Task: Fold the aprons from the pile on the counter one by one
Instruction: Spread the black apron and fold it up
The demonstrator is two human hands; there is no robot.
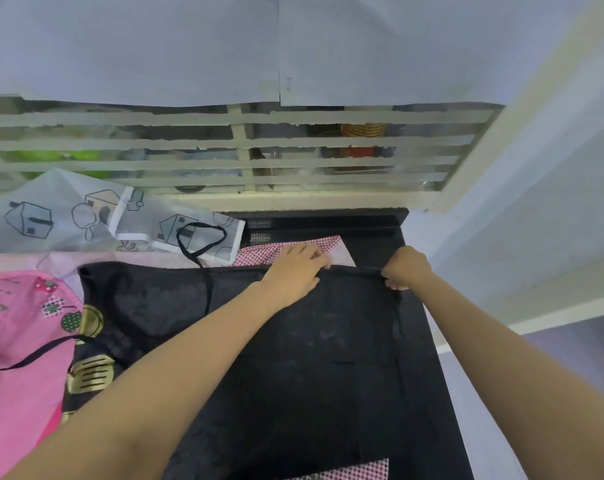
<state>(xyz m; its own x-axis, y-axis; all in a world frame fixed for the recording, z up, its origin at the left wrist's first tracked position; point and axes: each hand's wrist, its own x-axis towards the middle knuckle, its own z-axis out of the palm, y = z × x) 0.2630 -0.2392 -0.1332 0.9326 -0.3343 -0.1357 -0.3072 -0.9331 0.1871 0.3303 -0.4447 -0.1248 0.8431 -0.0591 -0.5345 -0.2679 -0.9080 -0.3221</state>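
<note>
While both hands work the far edge of the black apron (293, 358), this looks like the spread-and-square-up step, not the actual folding yet. Only one view to go on, the head cam looking down.

Right hand (406, 268) is curled round the apron's far right corner, pinching the hem. Left hand (293, 271) sits a bit inboard along that same edge, fingers fairly straight and lying on the cloth; can't really tell if the fingertips are nipping the hem or just pressing it flat. From those two grips the black apron runs back toward the person, covering most of the dark counter (380, 226). Its black strap (203, 258) loops off beyond the left hand, over a white house-print apron (68, 216).

Just past the left hand's fingers a red-checked cloth (279, 251) pokes out from under the edge. Way off to the left of the grips is the rest of the pile, with a pink apron (19, 323) on top.

My guess for the next move: pull that far hem taut between the hands, tuck the stray strap in, then bring one edge over in the first fold. The strap is the thing likely to snag.
</note>
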